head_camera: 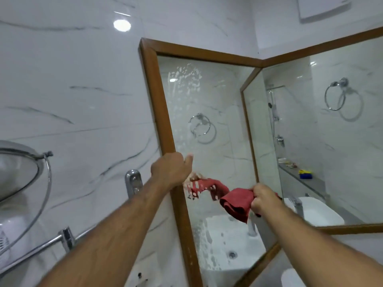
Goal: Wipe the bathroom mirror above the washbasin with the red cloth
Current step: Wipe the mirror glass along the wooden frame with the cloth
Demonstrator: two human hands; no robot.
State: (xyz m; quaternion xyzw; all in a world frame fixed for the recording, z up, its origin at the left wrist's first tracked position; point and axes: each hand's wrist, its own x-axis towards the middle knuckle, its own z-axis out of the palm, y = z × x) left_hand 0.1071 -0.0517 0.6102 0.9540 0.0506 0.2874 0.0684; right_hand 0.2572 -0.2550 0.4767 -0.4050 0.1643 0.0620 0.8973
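The wood-framed mirror hangs on the left wall, its glass streaked with wet drops and smears. A second framed mirror joins it at the corner. My right hand grips the bunched red cloth, held just in front of the lower glass. My left hand is a closed fist at the mirror's left frame, seen from the back, thumb towards the glass; nothing shows in it. The cloth and fingers are reflected in the glass between my hands. The white washbasin shows as a reflection below.
A round chrome-framed swivel mirror juts out at the left. A chrome towel rail runs beneath it and a chrome fitting is on the marble wall. A white rounded edge sits at the bottom right.
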